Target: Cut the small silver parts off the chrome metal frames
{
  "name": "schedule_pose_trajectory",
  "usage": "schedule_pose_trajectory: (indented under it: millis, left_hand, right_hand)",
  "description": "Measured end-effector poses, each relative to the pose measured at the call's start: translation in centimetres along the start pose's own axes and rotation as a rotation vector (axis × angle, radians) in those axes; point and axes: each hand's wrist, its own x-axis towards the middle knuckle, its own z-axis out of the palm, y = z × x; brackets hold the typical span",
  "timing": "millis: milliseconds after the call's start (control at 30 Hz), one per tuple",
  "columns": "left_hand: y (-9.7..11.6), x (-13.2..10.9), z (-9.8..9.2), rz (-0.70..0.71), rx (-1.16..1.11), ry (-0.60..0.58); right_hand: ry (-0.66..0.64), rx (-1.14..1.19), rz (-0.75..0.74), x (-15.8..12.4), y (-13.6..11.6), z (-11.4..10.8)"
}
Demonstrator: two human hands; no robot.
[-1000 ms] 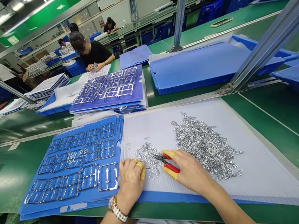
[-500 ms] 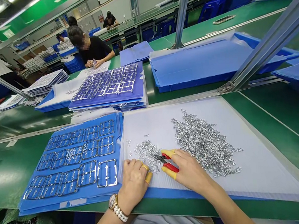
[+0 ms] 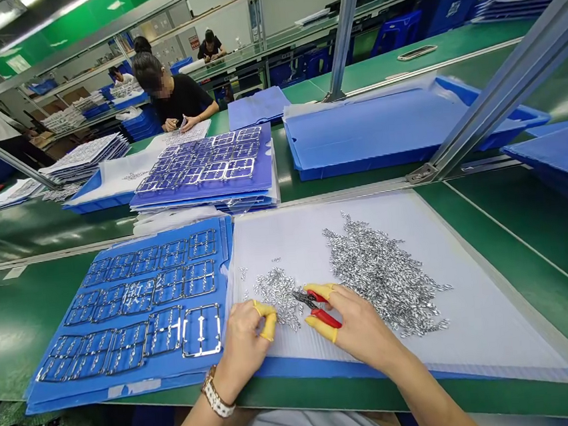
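Head view: low in the centre the right hand [image 3: 363, 329] is clamped on red cutters [image 3: 317, 309], their tip at the small pile [image 3: 276, 289] of metal bits; the left hand [image 3: 244, 347], just left of it, has its yellow-capped fingertips [image 3: 267, 325] pinched together, and whether they grip a bit cannot be told; right of centre a big pile [image 3: 383, 274] spreads over the white sheet [image 3: 484, 314], so much clipping seems done; at lower left the blue tray [image 3: 129, 382] carries rows of whole frames [image 3: 142, 300], so plenty seems left.
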Motion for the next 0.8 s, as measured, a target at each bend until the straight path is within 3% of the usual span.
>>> schedule_pose_trajectory:
  millis: [100, 200, 367, 500, 633, 800]
  left_hand:
    - [1.2, 1.5, 0.0, -0.1, -0.287, 0.064]
    - [2.4, 3.0, 0.5, -0.109, -0.426, 0.157]
    - [3.5, 3.9, 1.8, -0.01, -0.45, 0.27]
    - [3.7, 3.7, 2.4, 0.022, -0.419, 0.289]
    - [3.3, 3.7, 1.9, -0.029, -0.444, 0.192]
    - [2.2, 3.8, 0.4, -0.147, -0.548, -0.147]
  right_hand:
    - [0.03, 0.147, 0.056, 0.4, -1.1, 0.3]
    - [0.07, 0.295, 0.109, 1.1, -2.1, 0.9]
    - [0.216, 0.574, 0.192, 1.9, -2.6, 1.7]
    - [0.254, 0.591, 0.225, 1.8, -2.3, 2.0]
    - [0.178, 0.431, 0.179, 1.7, -1.9, 1.5]
    - [-0.046, 0.278, 0.065, 2.0, -1.3, 0.3]
